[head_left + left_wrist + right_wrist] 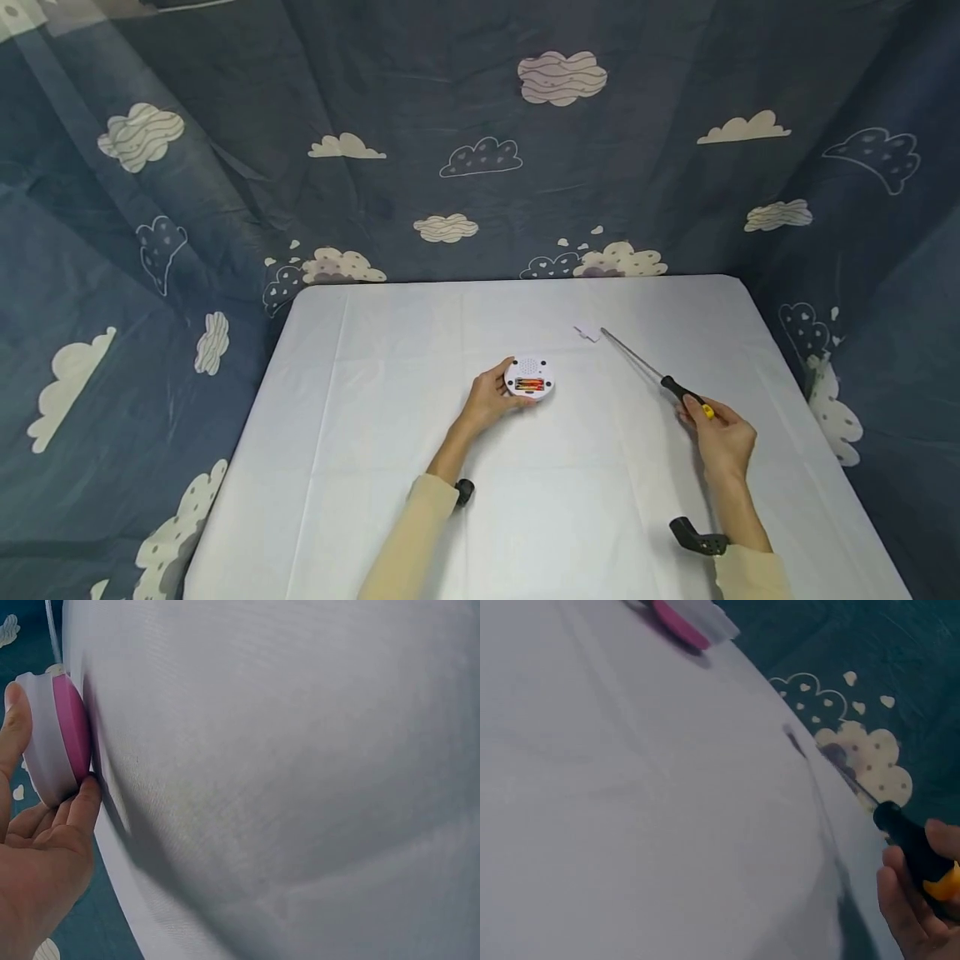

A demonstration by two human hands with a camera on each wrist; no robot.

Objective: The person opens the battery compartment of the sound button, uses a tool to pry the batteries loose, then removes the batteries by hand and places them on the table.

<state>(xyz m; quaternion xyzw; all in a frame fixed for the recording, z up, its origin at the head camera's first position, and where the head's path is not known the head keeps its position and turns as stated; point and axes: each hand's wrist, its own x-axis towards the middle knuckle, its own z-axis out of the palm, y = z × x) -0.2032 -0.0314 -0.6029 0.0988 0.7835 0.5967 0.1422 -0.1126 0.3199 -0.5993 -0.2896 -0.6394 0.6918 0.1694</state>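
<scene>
My left hand (487, 400) grips a round white device (528, 367) by its edge, thumb on the near side and fingers at the left. Its upturned face shows speaker holes and an uncovered battery compartment holding orange-and-black batteries (529, 384). A pink part of the device (73, 727) faces the tabletop in the left wrist view. Over to the right, my right hand (724, 442) holds a screwdriver (678, 389) by its black-and-yellow handle. Its long shaft slants up and left, with the tip close beside a small white piece (589, 332) that has thin dark edges.
A white cloth (555, 500) covers the table. Dark blue fabric (637, 167) with printed clouds hangs behind it and on both sides. Black camera mounts sit at the left wrist (464, 492) and right wrist (697, 537).
</scene>
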